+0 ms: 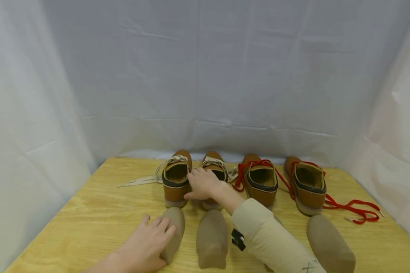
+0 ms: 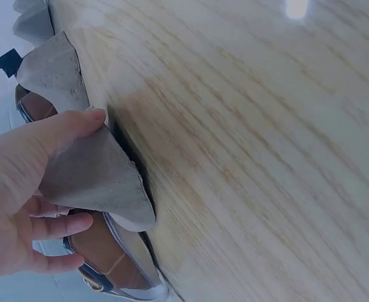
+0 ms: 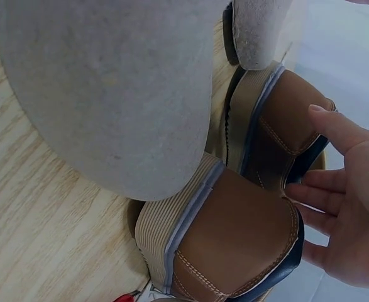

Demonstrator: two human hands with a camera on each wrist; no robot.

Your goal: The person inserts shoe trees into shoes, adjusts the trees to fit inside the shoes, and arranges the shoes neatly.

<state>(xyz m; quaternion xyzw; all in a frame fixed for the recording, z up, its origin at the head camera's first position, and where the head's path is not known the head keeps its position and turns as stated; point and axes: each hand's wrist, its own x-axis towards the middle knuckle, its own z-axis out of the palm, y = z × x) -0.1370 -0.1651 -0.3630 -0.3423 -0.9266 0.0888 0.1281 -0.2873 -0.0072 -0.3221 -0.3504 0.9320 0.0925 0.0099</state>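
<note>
My left hand [image 1: 147,239] holds the leftmost grey-brown shoe form [image 1: 175,231], a smooth moulded piece. In the left wrist view, the thumb lies on one side of this form [image 2: 90,173] and the fingers spread along the other. Ahead of it stands a brown shoe [image 1: 175,195] with cream laces and a dark collar. My right hand [image 1: 205,184] reaches to this shoe's right side, its fingertips at the collar and its thumb by the heel. The right wrist view shows those fingers [image 3: 325,189] fairly straight against the shoe. A second cream-laced shoe [image 1: 212,204] is partly hidden behind the right hand.
Two brown shoes, one at the middle right [image 1: 262,195] and one farther right [image 1: 311,199], have loose red laces [image 1: 357,208]. More shoe forms lie nearer, including one in the middle [image 1: 212,239] and one at right [image 1: 329,242]. White sheeting surrounds the wooden table [image 1: 89,220].
</note>
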